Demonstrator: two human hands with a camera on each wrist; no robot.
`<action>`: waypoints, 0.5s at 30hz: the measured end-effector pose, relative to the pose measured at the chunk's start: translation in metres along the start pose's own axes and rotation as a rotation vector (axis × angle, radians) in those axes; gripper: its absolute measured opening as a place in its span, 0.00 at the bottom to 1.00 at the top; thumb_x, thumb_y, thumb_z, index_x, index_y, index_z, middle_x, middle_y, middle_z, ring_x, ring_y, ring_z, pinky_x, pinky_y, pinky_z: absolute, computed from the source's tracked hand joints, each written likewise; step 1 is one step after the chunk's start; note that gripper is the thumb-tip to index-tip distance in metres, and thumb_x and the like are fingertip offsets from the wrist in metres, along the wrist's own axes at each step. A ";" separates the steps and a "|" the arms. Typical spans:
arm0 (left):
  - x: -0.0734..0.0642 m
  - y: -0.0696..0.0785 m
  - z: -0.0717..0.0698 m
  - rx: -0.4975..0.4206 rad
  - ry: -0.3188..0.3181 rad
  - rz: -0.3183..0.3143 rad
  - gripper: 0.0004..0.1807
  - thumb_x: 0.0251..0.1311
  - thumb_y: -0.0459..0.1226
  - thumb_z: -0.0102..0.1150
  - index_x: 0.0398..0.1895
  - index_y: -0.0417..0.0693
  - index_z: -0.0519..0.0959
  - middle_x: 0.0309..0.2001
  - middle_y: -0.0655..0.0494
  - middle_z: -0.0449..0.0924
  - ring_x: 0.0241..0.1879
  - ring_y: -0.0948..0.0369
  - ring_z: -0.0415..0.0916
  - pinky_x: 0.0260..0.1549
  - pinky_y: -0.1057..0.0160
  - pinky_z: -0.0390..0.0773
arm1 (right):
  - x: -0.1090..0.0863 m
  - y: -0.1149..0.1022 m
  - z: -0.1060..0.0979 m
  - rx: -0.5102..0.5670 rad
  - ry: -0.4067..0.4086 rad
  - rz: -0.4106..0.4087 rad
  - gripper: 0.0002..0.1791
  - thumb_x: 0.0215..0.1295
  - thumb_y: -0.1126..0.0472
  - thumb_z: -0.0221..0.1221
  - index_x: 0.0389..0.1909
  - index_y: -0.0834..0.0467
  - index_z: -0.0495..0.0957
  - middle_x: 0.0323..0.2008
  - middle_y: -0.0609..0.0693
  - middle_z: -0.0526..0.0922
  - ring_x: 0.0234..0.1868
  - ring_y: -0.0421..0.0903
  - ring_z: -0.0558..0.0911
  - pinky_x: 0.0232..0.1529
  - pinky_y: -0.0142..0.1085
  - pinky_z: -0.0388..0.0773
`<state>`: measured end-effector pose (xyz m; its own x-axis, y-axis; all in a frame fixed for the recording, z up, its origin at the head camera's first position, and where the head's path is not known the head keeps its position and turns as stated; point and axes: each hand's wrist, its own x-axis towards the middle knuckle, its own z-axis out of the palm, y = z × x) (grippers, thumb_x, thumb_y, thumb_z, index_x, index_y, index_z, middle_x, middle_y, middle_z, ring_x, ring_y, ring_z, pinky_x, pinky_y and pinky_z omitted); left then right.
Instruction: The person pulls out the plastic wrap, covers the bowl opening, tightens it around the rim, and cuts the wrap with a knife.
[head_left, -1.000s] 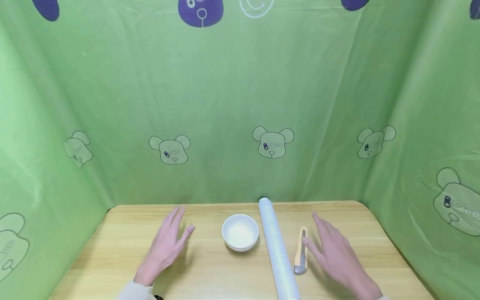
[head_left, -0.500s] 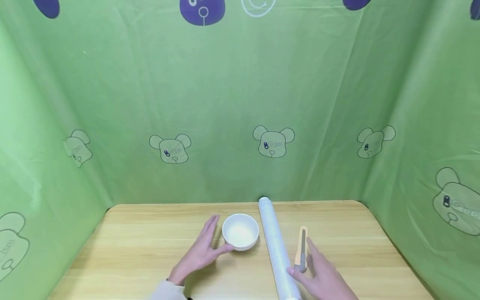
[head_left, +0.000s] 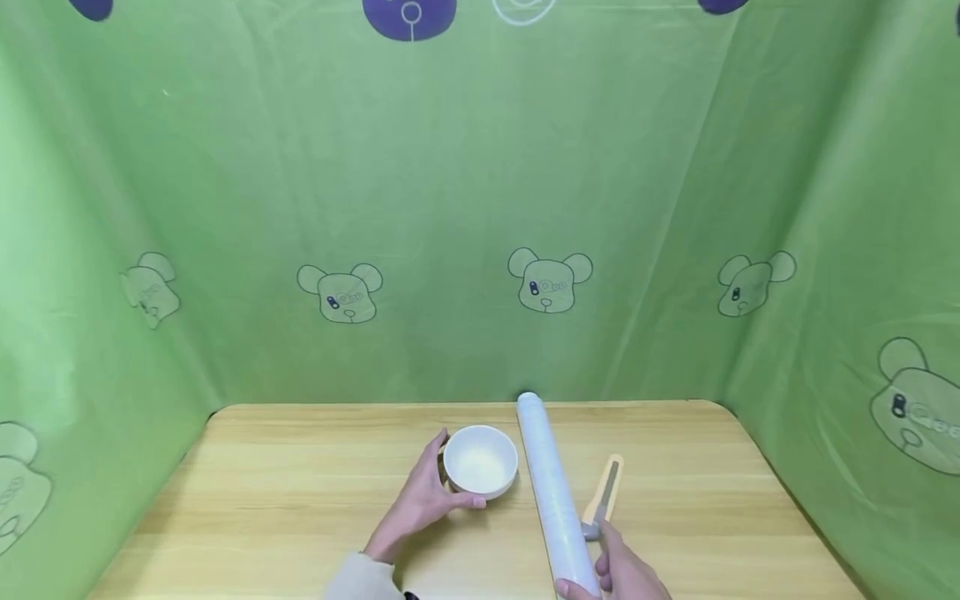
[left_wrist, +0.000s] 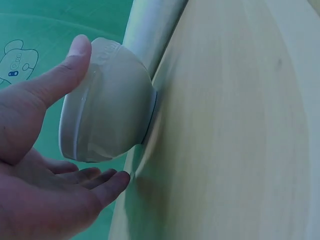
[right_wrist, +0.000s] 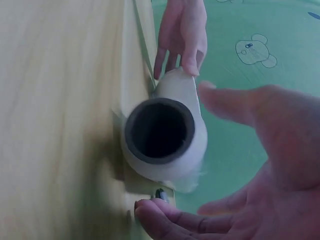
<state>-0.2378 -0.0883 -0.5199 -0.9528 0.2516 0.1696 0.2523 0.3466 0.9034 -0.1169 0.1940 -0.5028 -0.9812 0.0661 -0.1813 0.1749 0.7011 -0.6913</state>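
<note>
A white bowl (head_left: pixel 480 462) stands upright on the table. My left hand (head_left: pixel 423 502) is spread around its left and near sides. In the left wrist view the thumb (left_wrist: pixel 75 65) lies against the bowl near the rim, while the other fingers stay below it with a small gap. A roll of cling film (head_left: pixel 551 492) lies lengthwise right of the bowl. My right hand (head_left: pixel 628 573) is at its near end, thumb and fingers apart on either side of the hollow core (right_wrist: pixel 160 131). An orange and grey utility knife (head_left: pixel 611 483) lies beside the roll, just beyond the right fingers.
The wooden table (head_left: pixel 285 483) has rounded far corners. Behind it and on both sides hangs a green curtain (head_left: pixel 442 350) with bear-head prints. The roll's far end comes close to the table's back edge.
My left hand has moved right to the bowl. The right hand has moved left and nearer, to the roll's near end. The knife has turned slightly, its grey end shifting left.
</note>
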 end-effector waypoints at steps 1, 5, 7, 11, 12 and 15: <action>0.001 -0.001 0.001 -0.030 -0.003 -0.001 0.67 0.38 0.35 0.86 0.77 0.25 0.49 0.72 0.26 0.59 0.71 0.34 0.61 0.71 0.39 0.60 | -0.001 0.001 0.002 -0.003 0.001 -0.010 0.62 0.49 0.40 0.77 0.71 0.76 0.58 0.33 0.49 0.76 0.30 0.44 0.77 0.29 0.36 0.75; 0.003 -0.004 0.002 -0.104 -0.012 -0.005 0.62 0.39 0.33 0.85 0.75 0.28 0.55 0.69 0.29 0.65 0.68 0.36 0.66 0.69 0.43 0.66 | 0.001 0.003 0.005 -0.003 -0.037 -0.050 0.47 0.54 0.43 0.75 0.60 0.76 0.71 0.29 0.47 0.79 0.28 0.43 0.79 0.29 0.37 0.79; 0.003 -0.005 0.002 -0.124 -0.015 -0.010 0.60 0.39 0.33 0.85 0.75 0.30 0.58 0.68 0.31 0.67 0.68 0.36 0.68 0.68 0.44 0.68 | 0.003 0.003 0.005 0.004 -0.061 -0.063 0.40 0.55 0.44 0.74 0.53 0.74 0.76 0.28 0.47 0.79 0.29 0.43 0.80 0.30 0.38 0.80; 0.002 -0.005 0.000 -0.134 -0.018 -0.021 0.59 0.39 0.33 0.86 0.74 0.31 0.58 0.68 0.31 0.67 0.67 0.36 0.68 0.67 0.47 0.71 | 0.007 -0.002 0.003 0.006 -0.083 -0.067 0.34 0.55 0.46 0.75 0.48 0.71 0.79 0.28 0.46 0.80 0.30 0.43 0.80 0.31 0.39 0.80; 0.002 -0.006 -0.001 -0.144 -0.021 -0.022 0.59 0.39 0.32 0.85 0.75 0.30 0.58 0.68 0.31 0.67 0.67 0.36 0.68 0.66 0.48 0.71 | 0.007 -0.003 0.003 0.002 -0.084 -0.070 0.33 0.55 0.46 0.75 0.48 0.70 0.79 0.27 0.46 0.80 0.30 0.43 0.80 0.31 0.39 0.80; -0.001 -0.004 -0.002 -0.181 -0.036 -0.020 0.59 0.39 0.30 0.85 0.75 0.30 0.57 0.69 0.30 0.66 0.67 0.35 0.68 0.66 0.49 0.73 | 0.010 -0.005 -0.001 -0.013 -0.083 -0.106 0.33 0.54 0.47 0.75 0.49 0.70 0.79 0.29 0.47 0.81 0.31 0.43 0.81 0.31 0.40 0.81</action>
<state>-0.2382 -0.0920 -0.5227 -0.9499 0.2793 0.1401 0.1962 0.1844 0.9631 -0.1280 0.1922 -0.5007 -0.9839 -0.0672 -0.1655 0.0693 0.7101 -0.7007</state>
